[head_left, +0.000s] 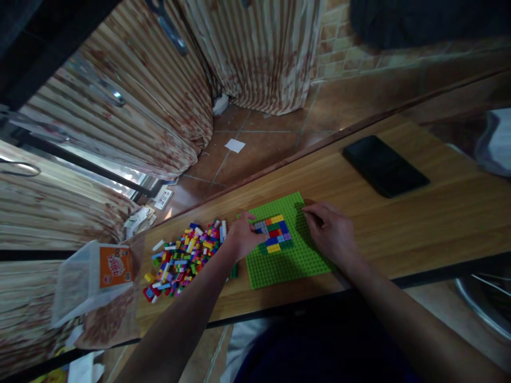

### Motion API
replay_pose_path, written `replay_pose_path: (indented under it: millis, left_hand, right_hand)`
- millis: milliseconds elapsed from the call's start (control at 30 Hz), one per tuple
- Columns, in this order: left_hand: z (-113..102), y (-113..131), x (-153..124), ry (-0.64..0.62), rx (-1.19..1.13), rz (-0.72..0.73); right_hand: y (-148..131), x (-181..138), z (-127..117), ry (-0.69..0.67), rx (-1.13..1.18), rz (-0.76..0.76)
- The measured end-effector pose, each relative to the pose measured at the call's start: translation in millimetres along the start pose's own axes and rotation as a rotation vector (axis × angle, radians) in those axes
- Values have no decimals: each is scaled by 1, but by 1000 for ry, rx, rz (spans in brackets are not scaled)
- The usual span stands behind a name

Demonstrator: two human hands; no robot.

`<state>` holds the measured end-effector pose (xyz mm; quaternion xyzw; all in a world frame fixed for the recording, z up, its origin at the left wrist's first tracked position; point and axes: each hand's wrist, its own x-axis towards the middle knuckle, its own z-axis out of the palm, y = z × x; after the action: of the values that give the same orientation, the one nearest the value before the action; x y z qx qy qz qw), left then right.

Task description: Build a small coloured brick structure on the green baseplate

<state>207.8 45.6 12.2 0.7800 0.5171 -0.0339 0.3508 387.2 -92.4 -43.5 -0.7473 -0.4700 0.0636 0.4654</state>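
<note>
A green studded baseplate [275, 268] lies on the table under both hands. On it sits a patch of toy bricks [275, 234] in grey, orange, yellow, blue, red, lilac and dark green. My left hand [241, 236] is at the patch's left side, thumb and forefinger closed about a grey toy brick [260, 226]; its fingers partly cover that edge. Over the plate's right side, apart from the patch, my right hand [333, 231] has its fingers curled and thumb and forefinger together. Whether anything is between those fingertips I cannot make out.
Left of the plate spreads a heap of loose bricks [191, 255]. A clear plastic tub [93, 282] with an orange label lies at the table's left end. A black phone [385, 166] rests on the wooden table [451, 223] at right. Curtains [159, 90] hang beyond.
</note>
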Motion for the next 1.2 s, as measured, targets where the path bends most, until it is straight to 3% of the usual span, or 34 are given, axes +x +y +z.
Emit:
replay_pose_path:
  millis: [567,800,1200]
  left_hand:
    - [-4,8,4,-18,-46,-104]
    - [-9,7,7,-143,-377,-156]
    - [-3,9,12,-89,-142,-134]
  right_hand:
    - [0,0,1,1,-29,-11]
    - [1,0,1,7,-4,-30]
    - [2,-1,0,8,-27,-34]
